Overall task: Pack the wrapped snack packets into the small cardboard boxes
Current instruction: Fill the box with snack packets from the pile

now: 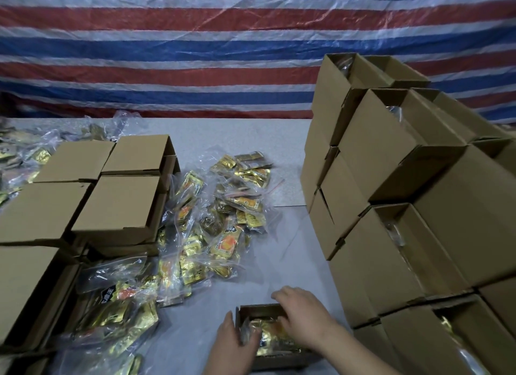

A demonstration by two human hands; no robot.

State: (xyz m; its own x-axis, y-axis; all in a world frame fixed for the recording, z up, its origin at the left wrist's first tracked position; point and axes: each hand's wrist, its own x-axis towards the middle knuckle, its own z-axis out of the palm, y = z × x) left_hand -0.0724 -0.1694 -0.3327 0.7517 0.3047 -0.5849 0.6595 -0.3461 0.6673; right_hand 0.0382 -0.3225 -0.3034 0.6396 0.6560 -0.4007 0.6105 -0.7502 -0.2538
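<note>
- Left edge: closed cardboard boxes (122, 204), lids down, stand in low stacks; loose gold packets in clear bags lie behind them.
- Left foreground: bagged snack packets (117, 313) lie heaped against the base of these stacks.
- Centre: a spread of clear zip bags (223, 207), each holding gold-wrapped packets, covers the grey table (290, 157).
- Lower centre: one small open box (261, 309) sits on the table at the near edge, with a gold packet bundle (272, 338) inside it.
- Left hand (231, 344): placed at the left wall of the open box, fingers curled round the left end of the bundle.
- Right hand (304, 310): palm down over the open box; fingers bent, tips touching the far rim and the bundle. Whether it grips cannot be told.
- Right: open-topped boxes (391, 162), stacked several high, form a stepped wall; clear-bagged packets show inside several.
- Background: a red, white and blue striped tarpaulin (195, 53) hangs behind the table.
</note>
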